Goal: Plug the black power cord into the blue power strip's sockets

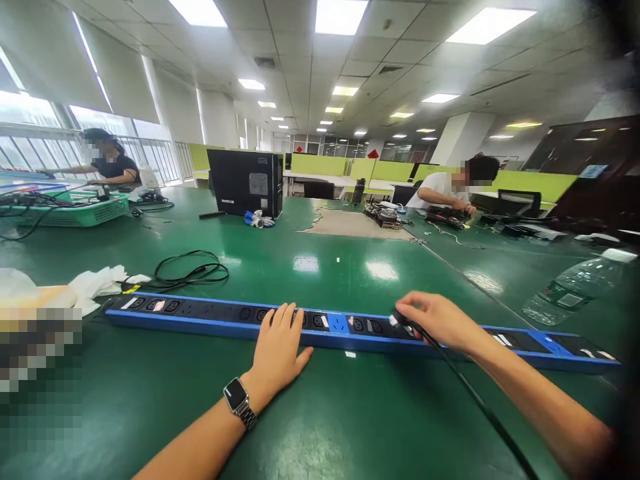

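We see a long blue power strip (200,319) lying across a green table (350,413). The left hand (277,350) rests flat on it, fingers together. The right hand (437,320) pinches what seems a black plug (399,317), its cable (475,400) trailing toward us.

The black cable (470,393) runs off the bottom edge; its plug hides under the right hand (437,320).
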`<act>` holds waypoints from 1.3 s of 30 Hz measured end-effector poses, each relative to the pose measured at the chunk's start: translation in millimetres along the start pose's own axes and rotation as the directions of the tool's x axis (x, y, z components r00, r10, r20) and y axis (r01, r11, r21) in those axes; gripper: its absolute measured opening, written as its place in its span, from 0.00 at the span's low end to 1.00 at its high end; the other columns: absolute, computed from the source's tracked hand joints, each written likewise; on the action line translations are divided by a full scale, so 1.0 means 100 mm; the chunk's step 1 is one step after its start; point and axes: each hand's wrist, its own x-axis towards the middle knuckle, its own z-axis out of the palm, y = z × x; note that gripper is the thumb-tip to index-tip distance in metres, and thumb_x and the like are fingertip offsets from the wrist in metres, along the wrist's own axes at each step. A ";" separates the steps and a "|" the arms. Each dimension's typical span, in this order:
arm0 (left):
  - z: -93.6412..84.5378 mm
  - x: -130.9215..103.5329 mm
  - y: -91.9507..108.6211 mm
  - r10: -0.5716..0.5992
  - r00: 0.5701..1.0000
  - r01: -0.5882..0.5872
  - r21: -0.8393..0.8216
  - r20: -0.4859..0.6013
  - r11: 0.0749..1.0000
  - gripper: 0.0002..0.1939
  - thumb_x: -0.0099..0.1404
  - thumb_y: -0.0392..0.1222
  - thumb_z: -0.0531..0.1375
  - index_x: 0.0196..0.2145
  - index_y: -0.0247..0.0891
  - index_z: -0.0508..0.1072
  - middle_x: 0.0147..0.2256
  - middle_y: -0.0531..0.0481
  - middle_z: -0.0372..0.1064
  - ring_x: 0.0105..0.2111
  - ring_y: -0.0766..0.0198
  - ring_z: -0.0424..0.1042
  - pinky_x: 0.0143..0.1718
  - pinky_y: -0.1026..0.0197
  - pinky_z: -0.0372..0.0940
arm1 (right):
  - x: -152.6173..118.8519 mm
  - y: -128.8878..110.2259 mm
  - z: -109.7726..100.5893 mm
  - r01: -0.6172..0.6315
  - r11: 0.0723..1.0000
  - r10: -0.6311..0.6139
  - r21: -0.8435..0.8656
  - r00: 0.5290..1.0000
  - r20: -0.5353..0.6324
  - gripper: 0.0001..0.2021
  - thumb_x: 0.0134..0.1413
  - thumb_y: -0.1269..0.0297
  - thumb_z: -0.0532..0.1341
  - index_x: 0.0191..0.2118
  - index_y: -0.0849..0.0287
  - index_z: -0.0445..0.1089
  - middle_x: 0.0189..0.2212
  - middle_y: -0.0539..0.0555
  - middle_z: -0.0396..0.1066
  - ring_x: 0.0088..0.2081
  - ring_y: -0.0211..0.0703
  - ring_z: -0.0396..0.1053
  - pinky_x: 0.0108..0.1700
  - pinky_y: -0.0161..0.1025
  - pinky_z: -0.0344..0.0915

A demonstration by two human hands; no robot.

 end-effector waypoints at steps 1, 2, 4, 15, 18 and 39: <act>0.00 0.00 0.00 -0.003 1.000 0.003 0.005 -0.004 1.000 0.32 0.63 0.51 0.59 0.60 0.34 0.62 0.61 0.35 0.60 0.62 0.46 0.56 0.62 0.42 0.51 | 0.00 0.12 -0.04 -0.029 0.999 0.030 -0.025 0.999 0.034 0.17 0.57 0.51 0.52 0.36 0.56 0.71 0.15 0.47 0.67 0.17 0.38 0.64 0.23 0.34 0.58; 0.01 0.00 0.00 -0.005 1.000 0.006 0.009 -0.007 1.000 0.32 0.63 0.51 0.59 0.60 0.33 0.62 0.61 0.35 0.60 0.62 0.46 0.57 0.62 0.42 0.51 | 0.00 0.21 -0.05 -0.039 0.996 0.044 -0.086 0.998 0.051 0.15 0.57 0.52 0.52 0.34 0.56 0.71 0.15 0.47 0.67 0.18 0.39 0.65 0.23 0.34 0.58; 0.01 0.00 0.00 -0.007 1.000 0.007 0.016 -0.009 1.000 0.32 0.63 0.50 0.59 0.60 0.34 0.62 0.61 0.36 0.60 0.62 0.46 0.57 0.62 0.43 0.51 | 0.04 0.31 -0.05 0.009 0.970 0.001 -0.242 0.999 0.041 0.13 0.55 0.54 0.54 0.33 0.55 0.72 0.17 0.49 0.69 0.21 0.41 0.67 0.26 0.35 0.59; -0.01 0.00 0.01 0.005 1.000 -0.005 0.011 0.001 1.000 0.32 0.62 0.49 0.60 0.61 0.34 0.61 0.61 0.36 0.60 0.62 0.46 0.57 0.63 0.43 0.51 | 0.21 0.25 0.06 0.150 0.835 -0.129 -0.529 0.989 0.077 0.13 0.57 0.61 0.54 0.35 0.58 0.75 0.35 0.58 0.77 0.37 0.49 0.74 0.36 0.39 0.62; 0.00 0.00 0.01 0.018 1.000 -0.018 0.001 -0.005 1.000 0.33 0.61 0.49 0.60 0.61 0.34 0.61 0.61 0.36 0.60 0.62 0.45 0.57 0.62 0.43 0.51 | 0.24 0.24 0.06 0.155 0.878 -0.117 -0.454 0.987 0.111 0.14 0.57 0.60 0.53 0.34 0.57 0.76 0.34 0.56 0.78 0.37 0.46 0.74 0.37 0.37 0.63; -0.02 0.01 0.02 -0.015 1.000 0.015 0.025 0.020 1.000 0.32 0.61 0.48 0.60 0.61 0.33 0.62 0.62 0.37 0.60 0.63 0.46 0.56 0.63 0.43 0.51 | 0.08 0.87 -0.35 0.011 0.917 -0.033 -0.399 0.998 -0.048 0.21 0.55 0.51 0.50 0.40 0.55 0.77 0.23 0.53 0.75 0.28 0.48 0.72 0.31 0.39 0.63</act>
